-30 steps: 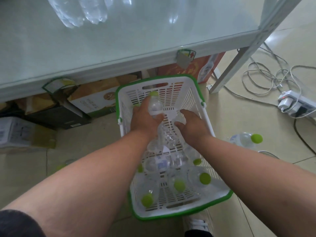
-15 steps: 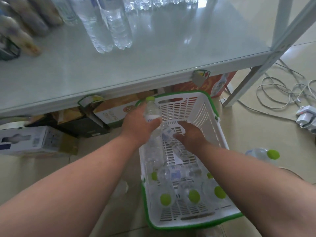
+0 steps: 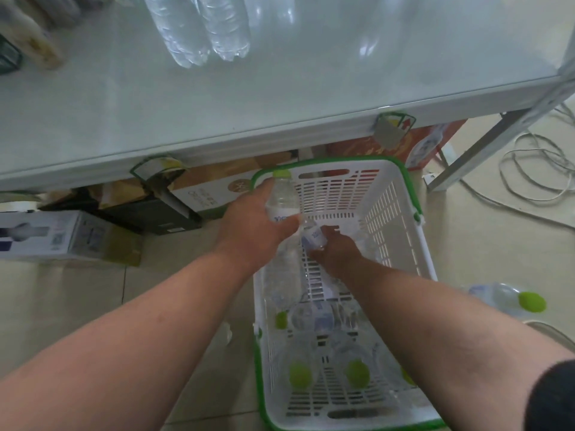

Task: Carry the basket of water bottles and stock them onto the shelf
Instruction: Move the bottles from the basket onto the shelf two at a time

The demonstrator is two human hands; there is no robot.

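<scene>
You are in the unloading step: the white basket (image 3: 401, 219) with the green rim sits on the floor just in front of the shelf (image 3: 311, 98), and both your hands are down inside it. Your left hand (image 3: 252, 231) has its fingers curled round a bottle (image 3: 281, 197), green cap pointing up and away towards the shelf edge. Your right hand (image 3: 336, 250) grips a second bottle (image 3: 314, 236) by its labelled middle, low against the basket floor; its cap is hidden. Several more green-capped bottles (image 3: 326, 353) lie in the near end of the basket, and one loose bottle (image 3: 510, 298) lies on the floor to the right. Next, I judge, you lift both clear of the basket wall and stand them upright beside the two shelved bottles (image 3: 199, 29).
</scene>
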